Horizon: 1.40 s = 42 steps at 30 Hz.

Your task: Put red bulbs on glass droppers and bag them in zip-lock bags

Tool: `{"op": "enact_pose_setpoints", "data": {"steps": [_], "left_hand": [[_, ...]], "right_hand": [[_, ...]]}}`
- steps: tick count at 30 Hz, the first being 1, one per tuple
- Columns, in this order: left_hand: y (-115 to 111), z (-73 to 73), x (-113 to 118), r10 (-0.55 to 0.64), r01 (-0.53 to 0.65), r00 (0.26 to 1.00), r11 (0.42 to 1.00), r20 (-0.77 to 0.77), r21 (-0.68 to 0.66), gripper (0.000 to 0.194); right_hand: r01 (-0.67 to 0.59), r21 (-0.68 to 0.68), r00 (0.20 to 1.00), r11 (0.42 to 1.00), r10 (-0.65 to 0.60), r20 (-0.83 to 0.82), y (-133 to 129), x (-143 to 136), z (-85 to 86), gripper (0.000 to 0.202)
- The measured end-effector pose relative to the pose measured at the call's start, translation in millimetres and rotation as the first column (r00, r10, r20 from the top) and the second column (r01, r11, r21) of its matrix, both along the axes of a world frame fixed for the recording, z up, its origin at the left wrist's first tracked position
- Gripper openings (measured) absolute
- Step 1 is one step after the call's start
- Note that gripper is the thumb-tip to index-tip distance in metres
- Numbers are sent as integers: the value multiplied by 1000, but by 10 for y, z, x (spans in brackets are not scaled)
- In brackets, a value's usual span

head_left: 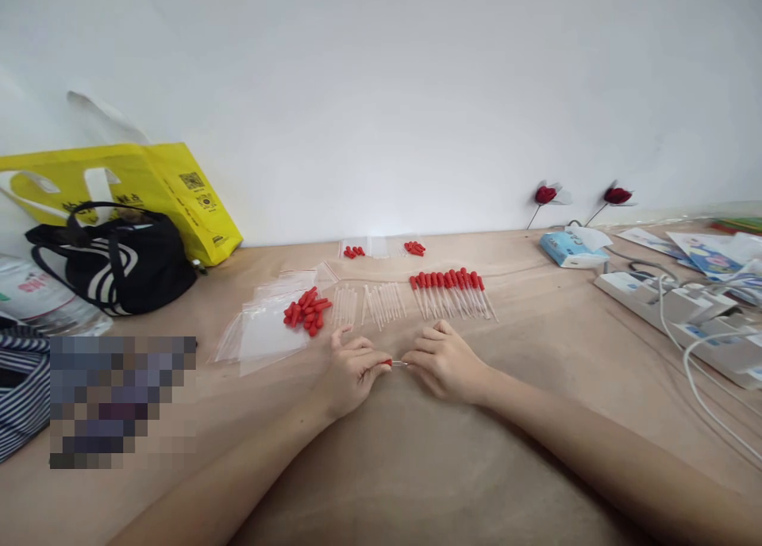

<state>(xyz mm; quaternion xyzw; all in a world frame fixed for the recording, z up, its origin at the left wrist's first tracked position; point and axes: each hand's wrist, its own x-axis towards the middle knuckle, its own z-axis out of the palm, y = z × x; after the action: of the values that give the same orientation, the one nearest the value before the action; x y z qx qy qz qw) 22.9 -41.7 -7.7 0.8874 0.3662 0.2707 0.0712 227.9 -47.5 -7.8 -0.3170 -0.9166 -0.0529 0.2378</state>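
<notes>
My left hand (357,371) pinches a small red rubber bulb (389,362) between thumb and fingers. Facing it, my right hand (444,363) grips a thin clear tube (398,363) that bridges the short gap between the hands. Whether the tube is inside the bulb cannot be made out. Beyond my left hand lies a pile of loose red rubber bulbs (308,311) on clear zip bags (262,332). Thin clear tubes (384,304) lie in two groups just past my fingers. To their right is a row of red-capped droppers (452,292), bulbs toward the wall.
Small bags with red bulbs (415,248) lie near the wall. At left stand a yellow bag (196,205) and a black bag (125,252). On the right are a tissue pack (571,248), a power strip (679,316) with white cables, and papers (708,252). Two red flowers (546,195) stand behind.
</notes>
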Motion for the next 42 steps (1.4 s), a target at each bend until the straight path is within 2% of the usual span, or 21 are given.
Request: {"op": "enact_pose_setpoints", "data": {"steps": [3,5,7,9,12,15,18,21,29,31,34,36,39,42], "left_hand": [[17,3,-36,26,-26,1000,999,1,34,15],[36,9,-66,105,-104,995,993,0,60,36],[61,4,-100,209,-210,978,975,10,71,60],[88,-14,-129,300,-301,954,952,22,52,64],[116,-48,-148,375,-376,926,927,32,-1,49],[125,-60,-143,373,-372,928,928,20,-16,38],[125,-54,-140,351,-351,936,936,0,-5,31],[124,-57,-144,344,-345,939,939,-13,-6,23],[136,-37,-133,382,-382,924,924,-28,-4,10],[210,23,-192,443,-441,896,896,-39,40,9],[402,155,-356,563,-552,824,823,-63,136,12],[552,241,-475,612,-590,781,788,-125,175,13],[745,318,-584,620,-584,746,785,-243,207,15],[859,321,-588,604,-554,729,797,-322,242,15]], "right_hand": [[-15,-41,1000,999,15,-7,39,1,20,16],[31,-95,998,995,-35,-43,108,20,33,16],[159,-187,976,969,-183,-118,221,37,51,18],[320,-296,909,900,-380,-174,372,26,74,22],[530,-378,784,759,-609,-122,614,-67,107,24],[672,-371,691,641,-723,4,803,-208,117,23],[737,-356,638,574,-765,87,907,-304,93,20],[752,-342,628,563,-770,113,947,-321,48,20],[739,-329,643,588,-761,87,978,-336,23,25],[746,-342,636,571,-763,114,990,-367,45,25],[766,-357,615,535,-771,165,1014,-417,77,24],[775,-363,606,517,-772,193,1035,-449,93,23],[776,-370,609,511,-760,228,1070,-493,109,21],[777,-371,610,509,-755,242,1084,-526,130,20]]}}
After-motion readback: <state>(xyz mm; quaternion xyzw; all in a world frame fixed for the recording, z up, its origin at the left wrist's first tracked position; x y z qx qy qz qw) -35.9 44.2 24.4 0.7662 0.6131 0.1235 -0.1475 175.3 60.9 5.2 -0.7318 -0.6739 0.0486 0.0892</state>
